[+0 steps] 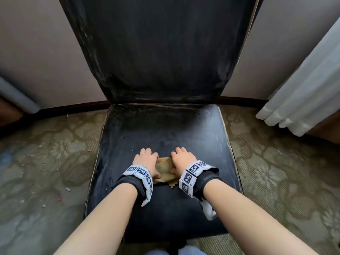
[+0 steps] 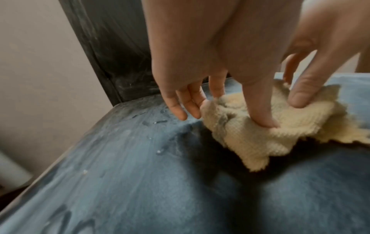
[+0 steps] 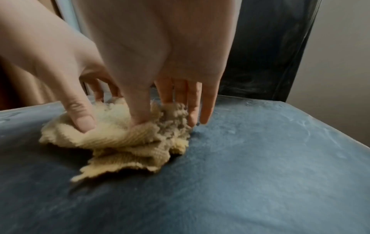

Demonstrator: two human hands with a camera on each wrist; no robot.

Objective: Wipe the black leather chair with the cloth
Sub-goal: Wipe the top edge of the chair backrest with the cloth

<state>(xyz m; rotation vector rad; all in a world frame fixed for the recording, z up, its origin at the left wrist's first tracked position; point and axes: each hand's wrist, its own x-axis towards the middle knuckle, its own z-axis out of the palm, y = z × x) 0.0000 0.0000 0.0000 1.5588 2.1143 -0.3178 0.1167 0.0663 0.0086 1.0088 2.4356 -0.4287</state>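
Both hands press the tan cloth (image 1: 164,169) flat on the middle of the black leather chair (image 1: 161,126) seat. The left hand (image 1: 147,161) and right hand (image 1: 181,161) each have a thumb and forefinger on it, seemingly bunching rather than gripping. Wiping is underway; next, sweep toward the dusty far edge.

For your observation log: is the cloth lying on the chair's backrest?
No, the tan cloth lies on the chair seat, under both hands.
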